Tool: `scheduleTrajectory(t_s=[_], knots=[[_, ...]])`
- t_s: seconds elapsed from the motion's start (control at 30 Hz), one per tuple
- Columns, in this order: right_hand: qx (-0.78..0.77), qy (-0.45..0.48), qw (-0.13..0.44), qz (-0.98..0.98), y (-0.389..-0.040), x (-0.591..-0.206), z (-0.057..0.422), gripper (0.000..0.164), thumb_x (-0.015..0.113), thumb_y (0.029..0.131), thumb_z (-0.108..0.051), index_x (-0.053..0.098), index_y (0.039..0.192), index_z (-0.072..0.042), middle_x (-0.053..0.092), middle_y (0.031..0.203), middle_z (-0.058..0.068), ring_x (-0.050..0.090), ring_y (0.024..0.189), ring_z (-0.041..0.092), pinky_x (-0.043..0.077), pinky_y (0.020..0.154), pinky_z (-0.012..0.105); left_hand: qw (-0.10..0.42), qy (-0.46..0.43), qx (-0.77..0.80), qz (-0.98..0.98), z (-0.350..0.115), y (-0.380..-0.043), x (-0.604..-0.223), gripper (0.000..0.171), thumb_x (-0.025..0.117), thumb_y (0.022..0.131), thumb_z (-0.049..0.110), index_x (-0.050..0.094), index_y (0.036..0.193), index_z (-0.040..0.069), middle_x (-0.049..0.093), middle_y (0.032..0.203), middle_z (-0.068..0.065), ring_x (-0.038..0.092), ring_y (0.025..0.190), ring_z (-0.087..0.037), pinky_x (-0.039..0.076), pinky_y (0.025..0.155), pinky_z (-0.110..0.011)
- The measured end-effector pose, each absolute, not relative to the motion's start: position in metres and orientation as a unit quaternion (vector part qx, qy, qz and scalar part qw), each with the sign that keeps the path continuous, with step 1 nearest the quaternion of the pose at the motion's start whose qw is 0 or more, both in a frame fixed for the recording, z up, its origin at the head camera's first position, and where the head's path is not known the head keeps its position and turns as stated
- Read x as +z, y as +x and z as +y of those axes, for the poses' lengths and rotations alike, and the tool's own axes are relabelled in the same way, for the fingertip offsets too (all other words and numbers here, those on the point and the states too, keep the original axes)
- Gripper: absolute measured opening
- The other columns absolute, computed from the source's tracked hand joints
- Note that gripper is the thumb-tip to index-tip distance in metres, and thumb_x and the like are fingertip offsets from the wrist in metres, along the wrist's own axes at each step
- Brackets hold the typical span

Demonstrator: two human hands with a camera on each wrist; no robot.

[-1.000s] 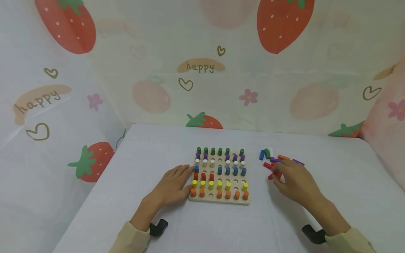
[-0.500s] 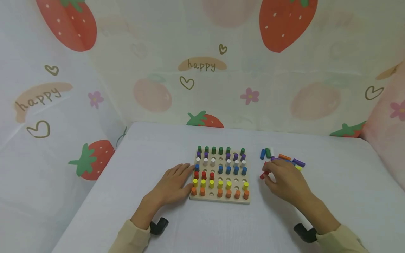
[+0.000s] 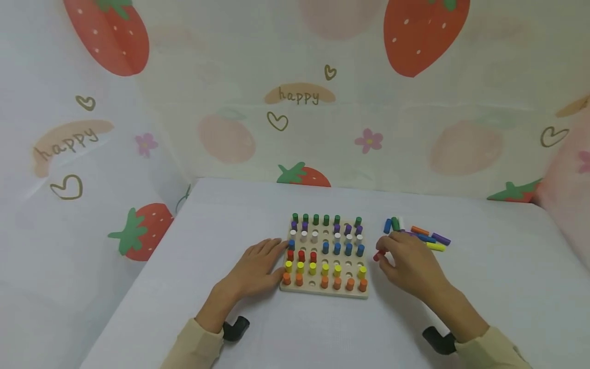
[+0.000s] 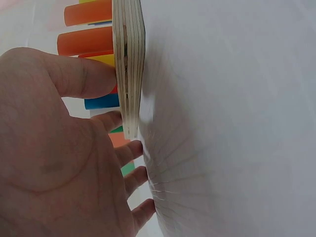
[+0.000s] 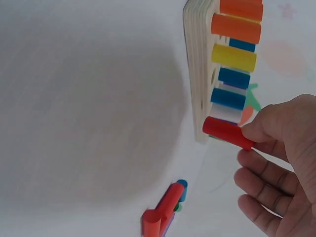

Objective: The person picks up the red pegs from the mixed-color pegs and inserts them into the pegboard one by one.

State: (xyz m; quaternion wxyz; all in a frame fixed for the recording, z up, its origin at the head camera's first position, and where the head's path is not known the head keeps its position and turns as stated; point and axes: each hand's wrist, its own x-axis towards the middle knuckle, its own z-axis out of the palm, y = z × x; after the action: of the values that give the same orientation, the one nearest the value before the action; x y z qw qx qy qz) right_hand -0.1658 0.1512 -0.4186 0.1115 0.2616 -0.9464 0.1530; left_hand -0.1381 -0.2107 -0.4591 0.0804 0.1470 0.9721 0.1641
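A wooden pegboard (image 3: 322, 293) stands on the white table with rows of coloured pegs and several bare holes. At its left side my left hand (image 3: 255, 269) lies with extended fingers; in the left wrist view the thumb and index fingertip touch the board's edge and the other fingertips rest on the cloth. To the right of the board, my right hand (image 3: 410, 264) pinches a red peg (image 5: 224, 132) between thumb and index finger, raised off the table and apart from the board. The red row (image 3: 301, 255) holds three pegs at its left end.
Loose pegs lie beyond my right hand: blue (image 3: 387, 225), green (image 3: 395, 224), orange (image 3: 420, 230), purple (image 3: 441, 239) and yellow (image 3: 435, 247). Loose red pegs (image 5: 168, 200) show in the right wrist view. A patterned curtain (image 3: 230, 77) rises behind the table.
My right hand has lifted a red peg from the loose pile and moved left toward the board. The left hand stays at the board's edge. The head view has shifted slightly.
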Motion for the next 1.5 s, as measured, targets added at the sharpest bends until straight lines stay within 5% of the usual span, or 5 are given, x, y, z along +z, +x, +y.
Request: scheduleTrajectory(t_s=[1.5], knots=[[0.145, 0.303, 0.070, -0.939, -0.162, -0.422, 0.086, 0.020, 0.084, 0.088, -0.021, 0.077, 0.106, -0.015, 0.074, 0.097, -0.001, 0.067, 0.098, 0.020, 0.059, 0.105, 0.046, 0.077, 0.152, 0.162, 0.972, -0.209, -0.139, -0.460, 0.066, 0.048, 0.105, 0.038, 0.036, 0.165, 0.013, 0.037, 0.172, -0.013, 0.030, 0.161, -0.038, 0.026, 0.132, -0.063]])
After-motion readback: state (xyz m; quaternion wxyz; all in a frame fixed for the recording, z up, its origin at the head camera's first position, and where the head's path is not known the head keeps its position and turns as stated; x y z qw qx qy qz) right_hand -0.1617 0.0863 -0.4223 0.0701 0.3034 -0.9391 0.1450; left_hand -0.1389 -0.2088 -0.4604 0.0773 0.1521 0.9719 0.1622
